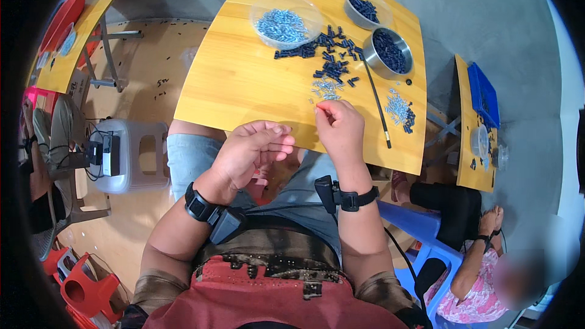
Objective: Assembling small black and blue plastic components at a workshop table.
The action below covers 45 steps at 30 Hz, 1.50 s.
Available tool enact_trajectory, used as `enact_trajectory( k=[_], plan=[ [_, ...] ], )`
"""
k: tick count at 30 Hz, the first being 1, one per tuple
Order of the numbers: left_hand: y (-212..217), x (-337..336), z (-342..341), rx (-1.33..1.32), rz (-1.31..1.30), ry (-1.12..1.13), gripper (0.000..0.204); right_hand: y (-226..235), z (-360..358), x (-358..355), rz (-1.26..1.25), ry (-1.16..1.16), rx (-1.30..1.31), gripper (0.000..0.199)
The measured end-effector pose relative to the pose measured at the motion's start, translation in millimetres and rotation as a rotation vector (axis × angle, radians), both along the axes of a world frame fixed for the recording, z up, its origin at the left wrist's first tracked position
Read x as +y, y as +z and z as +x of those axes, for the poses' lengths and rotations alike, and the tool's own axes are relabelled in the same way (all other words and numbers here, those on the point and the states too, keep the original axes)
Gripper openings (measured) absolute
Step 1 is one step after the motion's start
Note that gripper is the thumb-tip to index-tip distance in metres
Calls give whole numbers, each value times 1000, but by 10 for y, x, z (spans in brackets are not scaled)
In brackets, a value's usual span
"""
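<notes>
The step in hand looks like fingertip work with small parts. The right hand [342, 128] is over the table's near edge, thumb and forefinger drawn close together; just beyond those tips lies a loose pile of silver pieces [328, 88]. The left hand [256, 149] sits lower and to the left of that grip, palm turned up, fingers curled and thumb near the forefinger. Parts this small are hard to make out at this scale, so I cannot tell whether either hand pinches one. Farther beyond the right grip are scattered black pieces [332, 68]; to its right lie a thin dark rod [376, 99] and a second silver heap [397, 107]. The next move probably calls for a light, exact pinch, with the two hands close together.
</notes>
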<state>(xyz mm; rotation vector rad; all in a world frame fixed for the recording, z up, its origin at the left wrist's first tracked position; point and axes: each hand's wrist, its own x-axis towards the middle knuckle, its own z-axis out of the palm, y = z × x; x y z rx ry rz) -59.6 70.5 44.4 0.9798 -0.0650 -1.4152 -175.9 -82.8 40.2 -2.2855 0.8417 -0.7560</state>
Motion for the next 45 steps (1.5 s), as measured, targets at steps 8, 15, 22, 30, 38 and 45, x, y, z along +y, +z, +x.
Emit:
enact_trajectory(
  k=[8,15,22,30,38,45],
  plan=[
    [-32,-156,154,-254,-58,44,17,-20,-17,-280,4,-1,142,7],
    [-141,-376,217,-247,6,17,16,96,113,-495,-35,30,156,8],
    [-226,-387,228,-145,-27,69,14,48,447,-698,-77,25,76,4],
    [-240,-376,293,-117,-55,31,15,-13,585,-779,-167,115,156,2],
    [-234,-380,323,-84,-50,14,15,4,616,-812,-260,123,269,5],
    [-218,-376,322,-82,-51,13,15,65,644,-796,-301,116,395,5]
  ],
)
